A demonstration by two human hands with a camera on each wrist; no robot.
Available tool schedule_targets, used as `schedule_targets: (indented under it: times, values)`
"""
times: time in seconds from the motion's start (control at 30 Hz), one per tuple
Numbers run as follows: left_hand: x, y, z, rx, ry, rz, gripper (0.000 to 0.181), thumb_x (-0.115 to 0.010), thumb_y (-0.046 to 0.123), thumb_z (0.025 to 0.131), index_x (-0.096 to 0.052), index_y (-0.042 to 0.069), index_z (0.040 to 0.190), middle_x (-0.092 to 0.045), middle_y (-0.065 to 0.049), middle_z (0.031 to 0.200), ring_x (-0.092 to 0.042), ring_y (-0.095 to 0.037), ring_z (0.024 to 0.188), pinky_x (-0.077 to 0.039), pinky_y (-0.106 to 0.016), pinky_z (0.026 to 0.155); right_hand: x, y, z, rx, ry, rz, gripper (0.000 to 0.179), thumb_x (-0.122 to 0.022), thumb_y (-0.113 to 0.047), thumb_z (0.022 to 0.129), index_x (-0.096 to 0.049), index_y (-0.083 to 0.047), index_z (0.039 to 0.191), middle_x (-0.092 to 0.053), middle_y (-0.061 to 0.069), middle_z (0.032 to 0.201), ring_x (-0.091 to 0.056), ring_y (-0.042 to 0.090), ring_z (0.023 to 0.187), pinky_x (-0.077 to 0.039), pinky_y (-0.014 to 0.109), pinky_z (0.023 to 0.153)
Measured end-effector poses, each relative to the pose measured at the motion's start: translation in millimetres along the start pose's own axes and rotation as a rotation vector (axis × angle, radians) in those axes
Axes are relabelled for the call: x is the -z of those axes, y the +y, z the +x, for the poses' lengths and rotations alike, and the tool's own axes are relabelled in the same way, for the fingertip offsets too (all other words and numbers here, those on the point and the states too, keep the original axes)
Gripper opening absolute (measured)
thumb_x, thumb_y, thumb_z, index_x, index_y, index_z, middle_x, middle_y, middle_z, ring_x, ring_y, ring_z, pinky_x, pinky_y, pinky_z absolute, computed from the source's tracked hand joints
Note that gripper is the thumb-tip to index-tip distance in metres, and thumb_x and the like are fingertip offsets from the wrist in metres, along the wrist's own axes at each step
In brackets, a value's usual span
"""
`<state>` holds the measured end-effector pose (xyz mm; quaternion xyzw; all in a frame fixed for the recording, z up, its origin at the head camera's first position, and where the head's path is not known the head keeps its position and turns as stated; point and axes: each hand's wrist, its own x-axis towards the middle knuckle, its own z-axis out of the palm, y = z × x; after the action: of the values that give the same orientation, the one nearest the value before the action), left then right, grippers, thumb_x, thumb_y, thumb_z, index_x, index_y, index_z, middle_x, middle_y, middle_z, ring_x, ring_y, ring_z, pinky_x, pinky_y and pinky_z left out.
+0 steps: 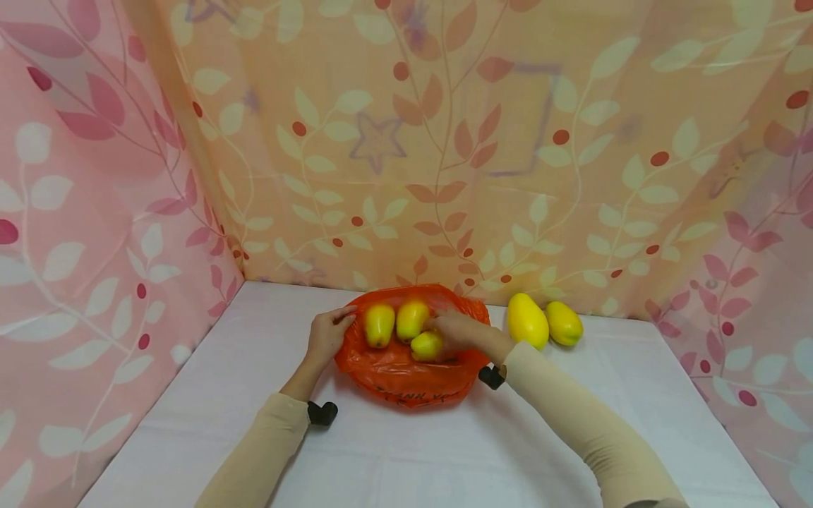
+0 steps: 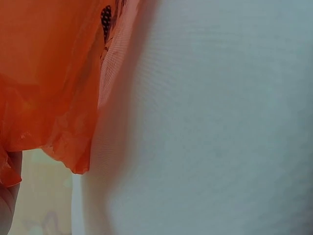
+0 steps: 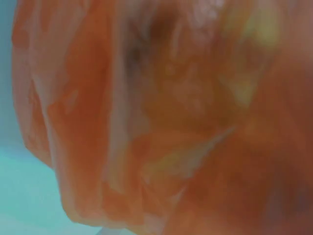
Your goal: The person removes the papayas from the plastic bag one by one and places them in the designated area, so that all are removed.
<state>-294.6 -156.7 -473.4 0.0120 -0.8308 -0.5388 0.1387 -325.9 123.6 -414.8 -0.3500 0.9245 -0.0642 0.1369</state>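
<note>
An orange-red plastic bag [image 1: 406, 381] lies spread open on the table, dark lettering on its front. My left hand [image 1: 327, 337] pinches the bag's left rim; in the left wrist view only a sliver of that hand [image 2: 7, 205] shows beside the orange plastic [image 2: 44, 88]. Inside the bag are two yellow-green mangoes, one at the left [image 1: 380, 326] and one in the middle [image 1: 412, 321]. Reaching in from the right, my right hand [image 1: 452, 331] grips a third mango [image 1: 426, 346]. Blurred orange plastic [image 3: 83, 122] fills most of the right wrist view, hiding the fingers.
To the bag's right, a large yellow mango [image 1: 527, 321] and a smaller one [image 1: 564, 324] lie side by side near the back edge. White cloth covers the table [image 1: 406, 458]. Leaf-patterned curtains [image 1: 444, 176] stand behind and at both sides.
</note>
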Motion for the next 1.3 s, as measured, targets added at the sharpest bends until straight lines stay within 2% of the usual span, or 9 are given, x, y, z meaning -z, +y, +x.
schedule_targets:
  times: [0.13,0.4,0.6,0.87,1.1,1.3]
  values:
    - [-0.9,0.0,0.0,-0.001,-0.001,0.001,0.027,-0.065,0.010,0.093,-0.071,0.003,0.117,-0.069,-0.019,0.118,-0.059,-0.034,0.122,-0.047,-0.048,0.104,-0.4,-0.4,-0.9,-0.004,-0.035,0.024,0.053,-0.082,-0.021,0.078,-0.063,-0.013,0.126,-0.059,0.006,0.118,-0.053,0.023,0.107,-0.045,0.041,0.105]
    - [-2.0,-2.5,2.2,0.019,0.010,-0.001,0.025,-0.066,0.012,0.092,-0.072,0.004,0.115,-0.069,-0.018,0.119,-0.059,-0.035,0.122,-0.046,-0.048,0.104,1.0,0.4,-1.0,0.013,-0.063,0.005,0.044,-0.076,-0.014,0.082,-0.062,-0.014,0.124,-0.061,0.002,0.112,-0.054,0.020,0.103,-0.046,0.038,0.104]
    - [-1.4,-1.8,2.1,0.022,0.005,0.012,0.025,-0.066,0.013,0.092,-0.072,0.005,0.115,-0.068,-0.018,0.120,-0.058,-0.035,0.123,-0.046,-0.049,0.104,5.2,-1.9,-4.5,-0.017,-0.079,0.029,0.052,-0.079,-0.019,0.081,-0.060,-0.014,0.129,-0.061,0.003,0.118,-0.053,0.020,0.109,-0.045,0.039,0.106]
    - [-0.7,-0.1,1.5,0.028,-0.001,0.000,0.026,-0.066,0.012,0.092,-0.072,0.004,0.116,-0.068,-0.019,0.120,-0.058,-0.035,0.123,-0.047,-0.048,0.104,19.6,-5.8,-13.5,-0.062,-0.050,0.040,0.062,-0.078,-0.021,0.081,-0.054,-0.014,0.138,-0.056,0.008,0.133,-0.052,0.024,0.118,-0.043,0.044,0.109]
    - [-0.1,0.2,2.6,0.036,-0.008,-0.024,0.026,-0.065,0.011,0.092,-0.071,0.003,0.117,-0.069,-0.019,0.119,-0.058,-0.034,0.124,-0.046,-0.047,0.105,29.5,-2.9,-17.4,-0.048,-0.019,0.049,0.067,-0.079,-0.026,0.080,-0.052,-0.010,0.139,-0.050,0.016,0.143,-0.047,0.033,0.132,-0.038,0.049,0.113]
    - [-0.3,0.9,3.9,0.042,-0.012,-0.047,0.026,-0.066,0.011,0.092,-0.071,0.002,0.116,-0.069,-0.020,0.119,-0.058,-0.034,0.124,-0.045,-0.047,0.106,37.5,-0.6,-24.0,-0.037,0.013,0.057,0.068,-0.079,-0.028,0.081,-0.051,-0.009,0.140,-0.056,0.011,0.136,-0.054,0.026,0.117,-0.045,0.044,0.106]
